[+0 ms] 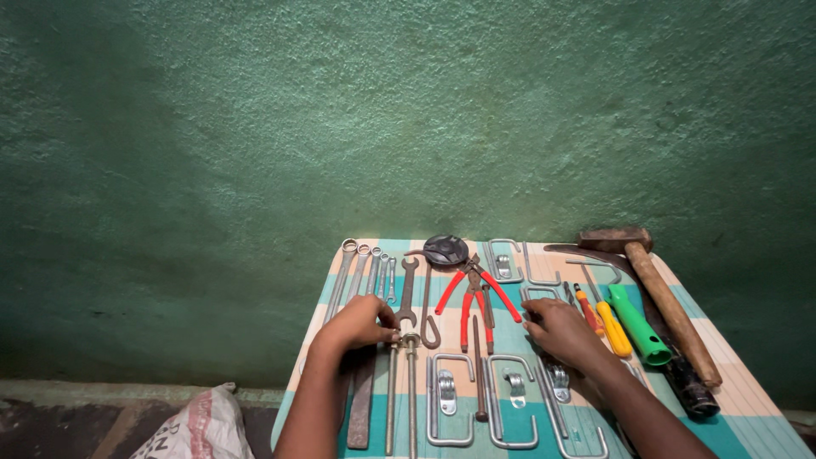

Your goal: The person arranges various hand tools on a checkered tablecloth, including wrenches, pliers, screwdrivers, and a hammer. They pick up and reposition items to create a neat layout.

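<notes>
My left hand (pixel 357 325) rests on the checked cloth (pixel 748 399), its fingertips pinched on the top end of a long metal bolt (pixel 411 391) beside an open-ended spanner (pixel 407 289). My right hand (pixel 557 333) lies palm down with its fingers curled over a bent U-shaped metal clamp (pixel 537 293). Between the two hands lie red-handled pliers (pixel 469 299) and a thin rod (pixel 479 374). Several ring spanners (pixel 355 270) lie side by side just above my left hand.
A wooden-handled hammer (pixel 667 297), a green-handled tool (pixel 636 323) and orange-yellow screwdrivers (pixel 605 321) lie at the right. More U-clamps (pixel 448 399) with small brackets sit near the front. A dark round disc (pixel 445 250) lies at the back. A green wall stands behind; a white sack (pixel 200 425) lies lower left.
</notes>
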